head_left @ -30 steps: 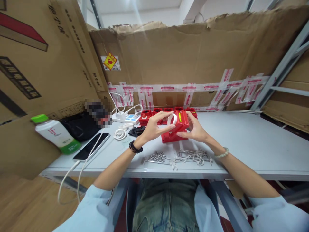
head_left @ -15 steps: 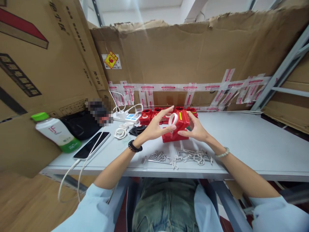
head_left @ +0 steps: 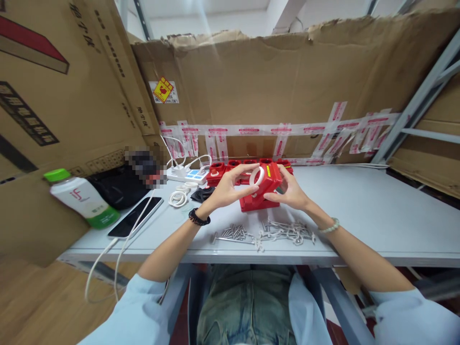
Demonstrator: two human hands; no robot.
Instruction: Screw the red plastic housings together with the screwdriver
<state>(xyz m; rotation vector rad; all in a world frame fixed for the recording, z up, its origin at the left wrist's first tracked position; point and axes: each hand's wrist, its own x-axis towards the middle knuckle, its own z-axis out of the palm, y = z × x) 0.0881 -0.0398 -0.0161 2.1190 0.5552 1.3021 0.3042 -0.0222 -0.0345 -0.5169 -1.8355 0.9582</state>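
A red plastic box [head_left: 272,176] with a yellow label is held tilted above the table in my right hand [head_left: 293,192], its thumb and fingers closed around the right side. At the box's left face is a white ring [head_left: 256,177]. My left hand [head_left: 230,186] has this ring between its thumb and fingertips; whether the ring is seated in the box I cannot tell. Another red part [head_left: 258,203] is just below the box, partly covered by it. Several similar red boxes [head_left: 216,168] stand in a row behind my hands.
Near the table's front edge lie loose screws [head_left: 235,232], a metal rod [head_left: 233,240] and a pile of small chains [head_left: 287,232]. To the left are white rings [head_left: 178,199], a power strip [head_left: 194,176], a phone [head_left: 136,218] and a bottle [head_left: 84,199]. Cardboard [head_left: 244,81] walls the back.
My left hand's thumb and fingertips have drawn in on the white ring. The red box and my right hand have hardly moved; the view has shifted slightly.
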